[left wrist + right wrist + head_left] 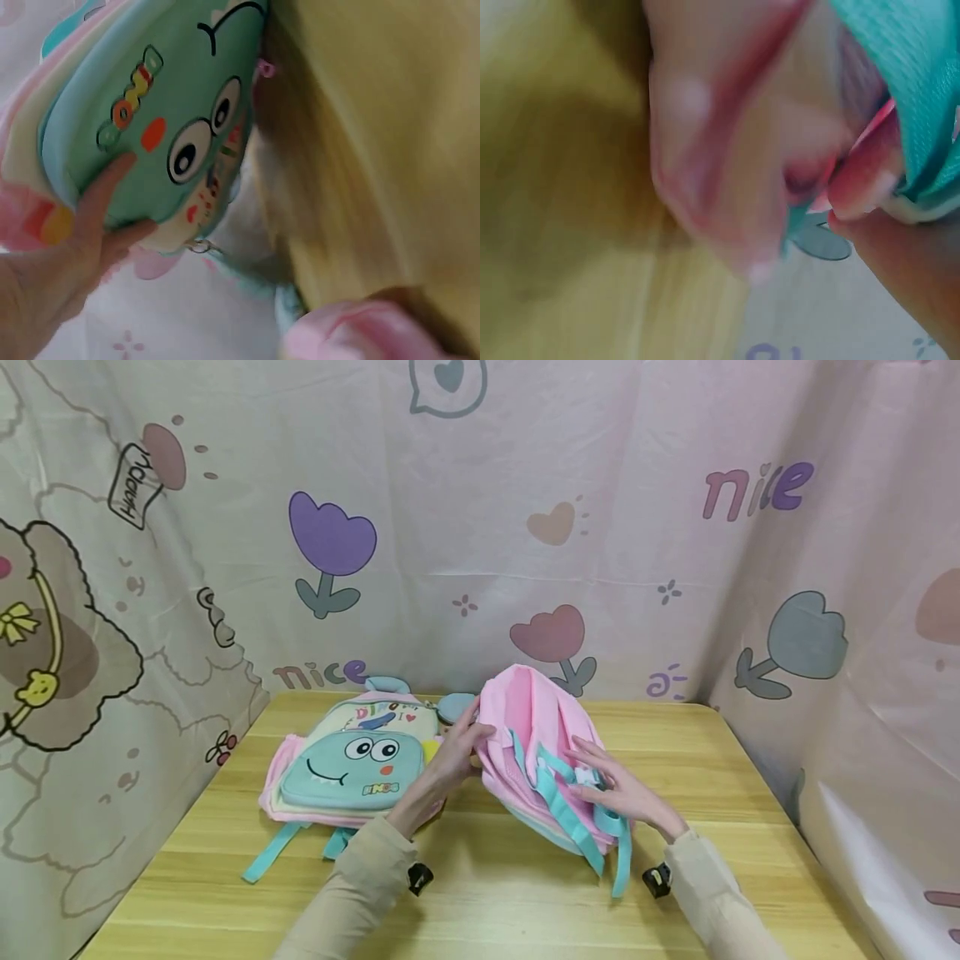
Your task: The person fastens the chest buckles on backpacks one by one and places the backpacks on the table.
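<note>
The pink fabric backpack (551, 722) looks light and floppy, best held by the edge the left hand (454, 755) grips; whether the right hand (624, 789) pinches its teal webbing straps (570, 820) is unclear.

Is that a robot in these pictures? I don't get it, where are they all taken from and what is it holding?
No robot here! Those are a person's two bare hands. The big picture comes from a camera on the person's head, looking forward and down. The other two come from cameras on the wrists, probably those small black boxes.

On the wooden table lies a backpack with a smiling face. Beside it, the left hand grips a pink backpack, seen from its strap side. The right hand is at its blue-green straps, but I can't tell whether it pinches them.

The left wrist picture shows a big-eyed face on a bag, upside down. The right wrist picture is blurry: fingers and strap, very close.
</note>
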### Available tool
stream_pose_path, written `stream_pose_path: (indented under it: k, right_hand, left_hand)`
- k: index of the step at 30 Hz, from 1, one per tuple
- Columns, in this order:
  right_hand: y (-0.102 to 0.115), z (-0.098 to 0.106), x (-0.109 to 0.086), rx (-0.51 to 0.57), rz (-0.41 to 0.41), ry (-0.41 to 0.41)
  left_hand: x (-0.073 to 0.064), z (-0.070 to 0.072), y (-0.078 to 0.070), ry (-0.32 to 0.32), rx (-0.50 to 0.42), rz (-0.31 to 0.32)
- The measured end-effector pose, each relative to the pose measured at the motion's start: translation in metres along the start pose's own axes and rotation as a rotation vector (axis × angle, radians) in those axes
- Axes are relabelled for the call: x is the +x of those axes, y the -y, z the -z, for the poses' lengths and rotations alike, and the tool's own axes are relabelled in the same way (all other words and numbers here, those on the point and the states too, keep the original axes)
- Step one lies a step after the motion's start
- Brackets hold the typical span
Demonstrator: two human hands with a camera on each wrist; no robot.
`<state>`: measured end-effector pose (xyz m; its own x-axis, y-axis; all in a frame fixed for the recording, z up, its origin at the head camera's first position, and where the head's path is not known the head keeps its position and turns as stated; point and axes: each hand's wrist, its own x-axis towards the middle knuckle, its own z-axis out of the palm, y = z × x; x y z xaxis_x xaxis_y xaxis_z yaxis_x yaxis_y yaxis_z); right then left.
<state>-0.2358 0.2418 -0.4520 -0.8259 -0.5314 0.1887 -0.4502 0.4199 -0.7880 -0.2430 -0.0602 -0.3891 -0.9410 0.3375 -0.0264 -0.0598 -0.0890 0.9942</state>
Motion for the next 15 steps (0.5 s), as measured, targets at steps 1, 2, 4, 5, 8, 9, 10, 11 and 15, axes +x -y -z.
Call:
stream_pose_path:
  k: [1, 2, 4, 5, 8, 9, 10, 11, 15]
  right_hand:
    - [-0.003, 0.0, -0.001, 0.0, -0.001, -0.013]
    - [-0.005, 0.0, -0.003, 0.002, -0.004, -0.028]
    - [-0.01, 0.0, -0.006, 0.014, -0.017, -0.055]
    - [-0.012, 0.001, -0.007, 0.024, -0.025, -0.067]
    - [-0.016, 0.003, -0.012, 0.033, -0.051, -0.094]
    - [-0.016, 0.004, -0.013, 0.025, -0.055, -0.097]
    - [-0.017, 0.005, -0.015, 0.022, -0.062, -0.101]
    - [-0.018, 0.006, -0.016, 0.013, -0.065, -0.103]
    - [-0.022, 0.01, -0.021, -0.026, -0.077, -0.115]
  left_hand:
    - [0.001, 0.0, 0.003, 0.013, -0.036, 0.021]
    - [0.003, 0.0, 0.006, 0.026, -0.069, 0.039]
    - [0.005, 0.0, 0.012, 0.043, -0.101, 0.055]
    - [0.006, 0.0, 0.015, 0.05, -0.103, 0.058]
    - [0.01, -0.001, 0.024, 0.057, -0.092, 0.054]
    - [0.011, -0.001, 0.027, 0.06, -0.083, 0.052]
    - [0.012, -0.001, 0.03, 0.064, -0.076, 0.051]
    - [0.013, -0.001, 0.033, 0.07, -0.07, 0.05]
    - [0.017, -0.001, 0.043, 0.095, -0.052, 0.046]
